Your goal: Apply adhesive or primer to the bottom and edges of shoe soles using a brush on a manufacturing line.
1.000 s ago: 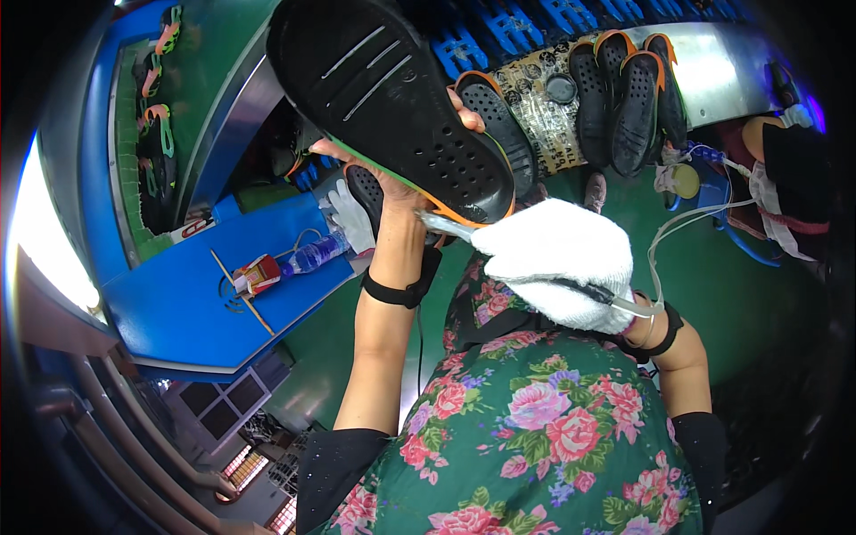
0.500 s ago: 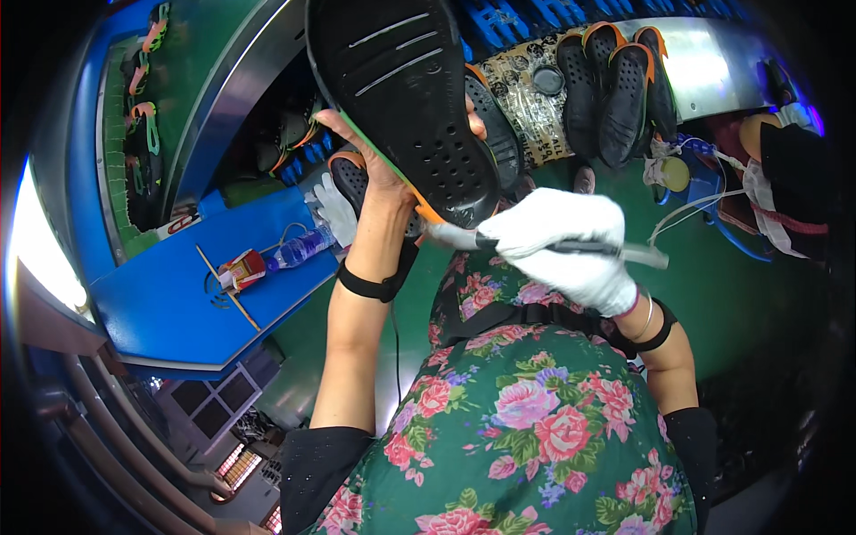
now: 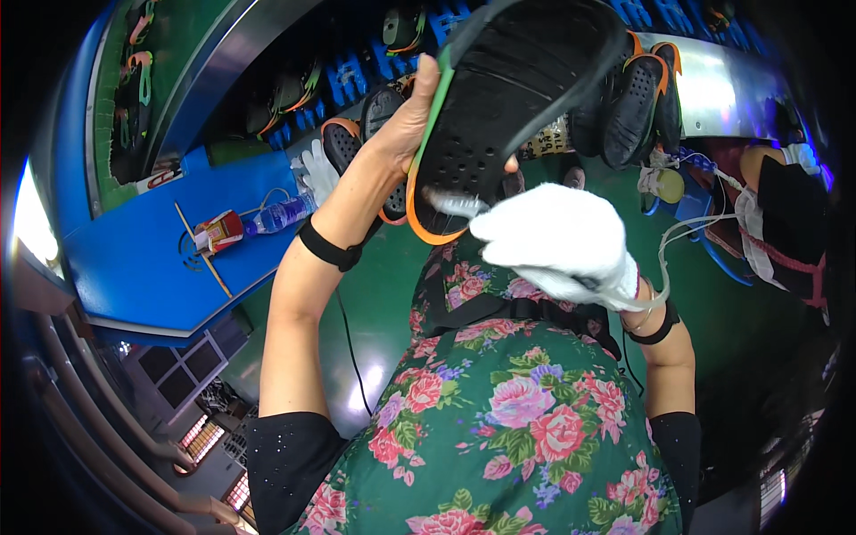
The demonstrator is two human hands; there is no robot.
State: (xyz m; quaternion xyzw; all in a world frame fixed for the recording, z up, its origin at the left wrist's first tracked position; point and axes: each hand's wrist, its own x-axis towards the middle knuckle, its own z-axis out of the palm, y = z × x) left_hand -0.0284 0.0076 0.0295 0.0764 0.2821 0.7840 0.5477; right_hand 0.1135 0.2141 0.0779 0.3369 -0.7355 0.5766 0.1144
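A black shoe sole (image 3: 508, 94) with a patch of small holes and a green and orange rim is held up at a slant in front of me. Bare, my left hand (image 3: 412, 125) is closed around its left edge, the thumb up along the green side and a fingertip showing on the far side. My right hand (image 3: 557, 236), in a white glove, is closed on a brush (image 3: 459, 205). Its bristles are on or just over the sole's near end, blurred; the glove hides most of its handle. A pale tube (image 3: 664, 259) runs from beside that wrist toward the right.
At the left, a blue table (image 3: 129, 272) carries a red box (image 3: 223, 230), a thin stick, a purple bottle (image 3: 283, 214) and a white glove (image 3: 316, 171). More soles (image 3: 635, 111) stand along the metal conveyor (image 3: 718, 85). Another person (image 3: 798, 214) is at the right.
The sole has swung rightward and tilted, its far end now further right. My left hand has turned with it. The brush has moved from the rim onto the near end's face.
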